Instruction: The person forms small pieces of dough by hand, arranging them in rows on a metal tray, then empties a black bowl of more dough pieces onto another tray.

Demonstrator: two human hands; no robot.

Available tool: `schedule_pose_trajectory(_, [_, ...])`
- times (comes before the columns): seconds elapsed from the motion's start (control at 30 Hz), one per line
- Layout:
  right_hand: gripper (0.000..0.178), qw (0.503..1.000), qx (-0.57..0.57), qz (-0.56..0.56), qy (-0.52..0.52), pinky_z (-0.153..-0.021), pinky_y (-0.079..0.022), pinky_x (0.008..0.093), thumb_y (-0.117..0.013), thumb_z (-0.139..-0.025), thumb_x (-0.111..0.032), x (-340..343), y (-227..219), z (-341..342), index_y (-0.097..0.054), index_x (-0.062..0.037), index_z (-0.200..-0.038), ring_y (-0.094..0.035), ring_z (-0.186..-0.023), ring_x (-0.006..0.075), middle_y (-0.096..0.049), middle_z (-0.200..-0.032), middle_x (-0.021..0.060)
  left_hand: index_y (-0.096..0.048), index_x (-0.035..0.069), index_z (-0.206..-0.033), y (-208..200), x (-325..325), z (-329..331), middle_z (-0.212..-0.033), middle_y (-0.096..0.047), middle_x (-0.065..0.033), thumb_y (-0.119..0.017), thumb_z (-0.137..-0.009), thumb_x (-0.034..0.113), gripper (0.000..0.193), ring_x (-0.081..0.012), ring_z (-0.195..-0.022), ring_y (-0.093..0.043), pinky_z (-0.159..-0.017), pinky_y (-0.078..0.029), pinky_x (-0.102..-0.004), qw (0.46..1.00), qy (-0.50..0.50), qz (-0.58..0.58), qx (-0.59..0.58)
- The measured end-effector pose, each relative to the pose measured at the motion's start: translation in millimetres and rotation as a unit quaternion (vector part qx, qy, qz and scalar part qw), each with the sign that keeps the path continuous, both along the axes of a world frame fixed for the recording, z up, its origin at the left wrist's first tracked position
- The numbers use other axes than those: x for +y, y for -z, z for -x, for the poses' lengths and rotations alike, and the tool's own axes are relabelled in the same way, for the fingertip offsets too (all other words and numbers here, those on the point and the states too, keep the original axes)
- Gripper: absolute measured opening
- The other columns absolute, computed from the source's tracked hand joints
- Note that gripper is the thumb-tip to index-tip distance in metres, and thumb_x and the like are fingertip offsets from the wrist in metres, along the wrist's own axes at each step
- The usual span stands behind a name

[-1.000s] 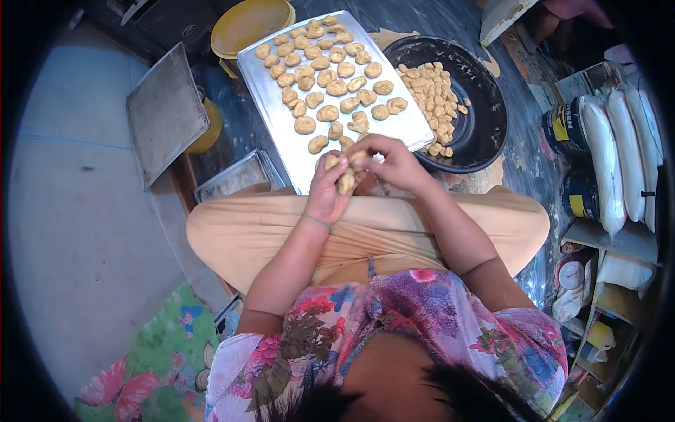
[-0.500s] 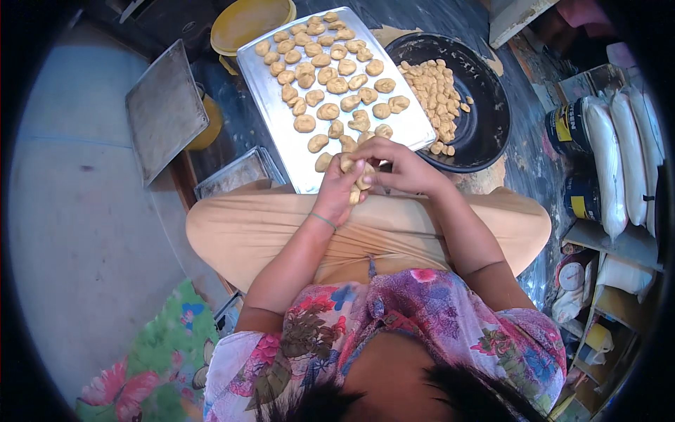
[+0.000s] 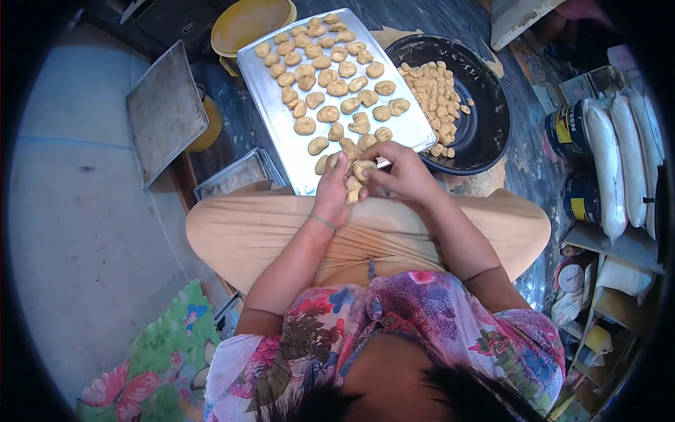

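**Rounded lumps of tan dough [image 3: 353, 190], hand-held**

Principal items: located between the two hands, above the person's lap and at the near end of the tray.

Left hand [image 3: 333, 193], bare: fingers curled around more than one lump, thumb upright; one lump juts out on the side nearest the person. Exact count in the palm cannot be told. Thin green band [image 3: 323, 222] at the wrist.

Right hand [image 3: 402, 173], bare: thumb and forefinger pinching a single curved lump of tan dough [image 3: 363, 169], just beside the left fingertips. Remaining fingers bent; their undersides hidden.

Shiny silver rectangular metal tray [image 3: 410, 132]: set at a slant beyond the hands, bearing many irregular tan dough balls [image 3: 328, 114] in loose rows, some touching.

Round black basin [image 3: 486, 116]: right of the tray, partly overlapped by its edge; a heap of smaller tan dough pieces [image 3: 425, 88] fills its left part.

Round yellow plastic container [image 3: 253, 28]: beside the far left corner of the tray.

Worn grey rectangular metal sheet [image 3: 165, 112]: to the left, tilted against a yellow rounded vessel [image 3: 212, 123].

Tan cloth trousers [image 3: 492, 218]: legs folded, beneath the forearms.

Long white plastic-wrapped packs [image 3: 605, 169]: far right, upright beside black yellow-marked tubs [image 3: 567, 130].
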State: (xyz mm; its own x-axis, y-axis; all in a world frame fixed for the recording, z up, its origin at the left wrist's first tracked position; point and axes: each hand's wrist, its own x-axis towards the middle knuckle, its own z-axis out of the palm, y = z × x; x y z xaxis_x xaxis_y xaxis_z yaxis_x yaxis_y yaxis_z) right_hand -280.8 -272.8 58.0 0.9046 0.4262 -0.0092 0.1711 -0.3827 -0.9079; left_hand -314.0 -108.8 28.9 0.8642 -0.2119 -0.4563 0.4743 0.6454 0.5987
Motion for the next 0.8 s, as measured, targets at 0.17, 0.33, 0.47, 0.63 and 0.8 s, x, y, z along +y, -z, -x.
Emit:
schedule_pose_trajectory(0.17, [0.023,0.967,-0.039,-0.102,0.231,-0.073,-0.047,0.0292,-0.072,-0.076,-0.012,-37.8,31.4,-37.2,-0.066,-0.0026,-0.097,-0.058,-0.079,0.0143,-0.065,-0.086,0.0062,-0.044,0.009,-0.115,-17.4,17.2,-2.4,-0.11,-0.062,-0.0184,-0.046,-0.097,0.032,0.029,-0.0201,-0.073,-0.063,-0.048,-0.043,-0.0244,1.0,-0.002,-0.025,-0.008])
schedule_pose_trajectory(0.33, [0.023,0.959,-0.153,0.169,0.168,-0.071,-0.05,0.0375,-0.072,-0.075,-0.02,-64.6,75.5,-51.8,-0.07,-0.0064,-0.094,-0.063,-0.079,0.0287,-0.065,-0.086,0.0146,-0.051,0.006,-0.107,-64.7,66.8,-13.8,-0.099,-0.063,-0.017,-0.054,-0.086,0.008,0.021,-0.0149,-0.067,-0.06,-0.047,-0.045,-0.0239,0.983,-0.003,-0.122,-0.135])
schedule_pose_trajectory(0.47, [0.024,0.97,-0.127,0.138,0.156,-0.07,-0.05,0.0378,-0.072,-0.076,-0.02,-61.9,67.9,-50.4,-0.069,-0.0057,-0.095,-0.062,-0.078,0.0285,-0.064,-0.081,0.0145,-0.049,0.003,-0.111,-91.7,104.9,-48.1,-0.092,-0.059,-0.0121,-0.053,-0.087,0.01,0.026,-0.0137,-0.067,-0.055,-0.048,-0.044,-0.0234,0.958,-0.011,-0.193,-0.212])
schedule_pose_trajectory(0.63, [0.03,0.973,-0.035,0.088,0.211,-0.072,-0.049,0.037,-0.07,-0.078,-0.021,-59.3,73.3,-59.2,-0.066,-0.0053,-0.103,-0.061,-0.081,0.0309,-0.061,-0.092,0.0155,-0.05,0.002,-0.108,-75.1,137.3,-88.2,-0.088,-0.06,-0.0119,-0.053,-0.087,0.006,0.022,-0.0114,-0.062,-0.053,-0.048,-0.042,-0.0228,0.957,-0.084,-0.175,-0.216])
schedule_pose_trajectory(0.8, [0.039,0.927,-0.224,0.178,0.241,-0.089,-0.038,0.0397,-0.064,-0.083,-0.023,-63.0,81.2,-79.6,-0.061,-0.009,-0.12,-0.052,-0.101,0.0292,-0.056,-0.111,0.0116,-0.051,0.003,-0.107,-63.3,127.8,-97.9,-0.085,-0.059,-0.0087,-0.056,-0.087,0.007,0.021,-0.0091,-0.061,-0.051,-0.048,-0.042,-0.0223,0.956,-0.088,-0.218,-0.176])
